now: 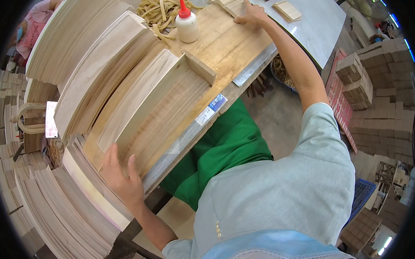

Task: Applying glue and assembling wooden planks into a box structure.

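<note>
- Hands spread far apart over a wooden worktop (229, 43), one at each end.
- Left hand (121, 174) flat on the near end of a stack of thin wood slats (157, 114), fingers splayed open on top, thumb at the edge; pressing or steadying, not clenched round anything.
- Right hand (252, 14) way out at the far end, fingertips resting on a small pile of short wood pieces (228, 1); grip looks loose and open, though can't tell for sure whether a piece is pinched underneath.
- Slats lying in a shallow wooden jig with a little upright stop block (200, 67) at the far end, more slat stacks (78, 43) fanned out to the left.
- Glue bottle (187, 21), white with red nozzle, standing upright between the two hands, next to a heap of tan rubber bands (159, 9).
- Handling guess: slats look light, thin and a bit bendy, probably easy to snap or splinter if levered from one end. Smooth faces, so likely to slide off each other. Best taken by the long edges, near the middle, or squeezed as a bundle.
- Second small pile of pieces (287, 10) on the grey sheet (320, 28) further right, untouched.
</note>
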The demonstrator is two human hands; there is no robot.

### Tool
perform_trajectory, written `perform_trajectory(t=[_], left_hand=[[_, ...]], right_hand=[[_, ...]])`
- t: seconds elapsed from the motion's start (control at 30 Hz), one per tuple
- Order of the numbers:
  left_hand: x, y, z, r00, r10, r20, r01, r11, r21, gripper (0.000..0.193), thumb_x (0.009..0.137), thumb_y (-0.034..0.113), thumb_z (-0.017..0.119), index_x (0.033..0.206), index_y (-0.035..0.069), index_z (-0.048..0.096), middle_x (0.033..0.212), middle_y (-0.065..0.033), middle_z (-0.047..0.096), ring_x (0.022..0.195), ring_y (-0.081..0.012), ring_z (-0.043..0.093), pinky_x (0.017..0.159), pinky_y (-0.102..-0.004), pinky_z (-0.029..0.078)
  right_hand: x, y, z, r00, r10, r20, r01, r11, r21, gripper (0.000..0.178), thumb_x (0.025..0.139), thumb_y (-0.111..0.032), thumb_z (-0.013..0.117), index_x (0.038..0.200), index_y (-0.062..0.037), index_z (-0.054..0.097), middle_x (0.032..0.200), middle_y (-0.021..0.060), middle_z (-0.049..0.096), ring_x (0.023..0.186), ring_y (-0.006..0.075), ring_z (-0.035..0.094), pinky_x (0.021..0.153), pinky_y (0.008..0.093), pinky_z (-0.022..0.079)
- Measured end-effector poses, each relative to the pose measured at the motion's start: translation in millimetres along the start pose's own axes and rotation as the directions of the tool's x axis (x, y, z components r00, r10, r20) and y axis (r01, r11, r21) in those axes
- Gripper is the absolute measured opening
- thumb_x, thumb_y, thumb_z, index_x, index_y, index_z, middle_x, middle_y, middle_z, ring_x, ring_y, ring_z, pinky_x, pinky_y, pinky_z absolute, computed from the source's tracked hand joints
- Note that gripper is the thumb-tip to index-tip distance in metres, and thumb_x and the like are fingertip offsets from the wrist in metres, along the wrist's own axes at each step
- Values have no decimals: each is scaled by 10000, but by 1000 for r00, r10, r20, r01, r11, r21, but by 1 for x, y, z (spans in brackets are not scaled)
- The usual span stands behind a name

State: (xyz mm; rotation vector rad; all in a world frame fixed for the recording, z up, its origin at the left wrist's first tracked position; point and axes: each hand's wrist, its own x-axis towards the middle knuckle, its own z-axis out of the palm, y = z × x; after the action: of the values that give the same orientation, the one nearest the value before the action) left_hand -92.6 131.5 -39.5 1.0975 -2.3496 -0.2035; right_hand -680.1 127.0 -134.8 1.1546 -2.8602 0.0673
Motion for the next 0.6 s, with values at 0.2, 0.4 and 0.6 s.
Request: perform_trajectory(t=[0.2, 0.4, 0.6], left_hand=[[-10, 27, 22, 998, 36, -56, -46, 983, -180, 406, 829, 36, 670, 1224, 14, 577, 1204, -161, 595, 1136, -323, 552, 982, -391, 414], [-6, 81, 68, 986, 124, -109, -162, 858, -488, 550, 758, 86, 751, 1257, 0, 537, 1179, -181, 568, 1060, -356, 559, 899, -419, 465], [2, 117, 85, 956, -76, -284, -104, 816, -569, 659, 756, 84, 746, 1344, 3, 460, 1211, -181, 532, 1071, -347, 532, 892, -407, 462]], right_hand=[[-30, 7, -34, 1000, -11, 17, 4, 942, 337, 977, 664, -510, 748, 1395, 4, 354, 1221, 257, 556, 1116, 337, 554, 957, 418, 438], [-208, -49, -133, 938, -297, -181, 252, 219, 943, 882, 733, -248, 750, 1452, -2, 304, 1287, 179, 501, 1142, 254, 512, 958, 360, 444], [-302, -147, -112, 721, -692, 26, 88, 130, 988, 996, 694, -308, 826, 1460, -6, 266, 1415, 190, 375, 1284, 282, 397, 1060, 387, 338]])
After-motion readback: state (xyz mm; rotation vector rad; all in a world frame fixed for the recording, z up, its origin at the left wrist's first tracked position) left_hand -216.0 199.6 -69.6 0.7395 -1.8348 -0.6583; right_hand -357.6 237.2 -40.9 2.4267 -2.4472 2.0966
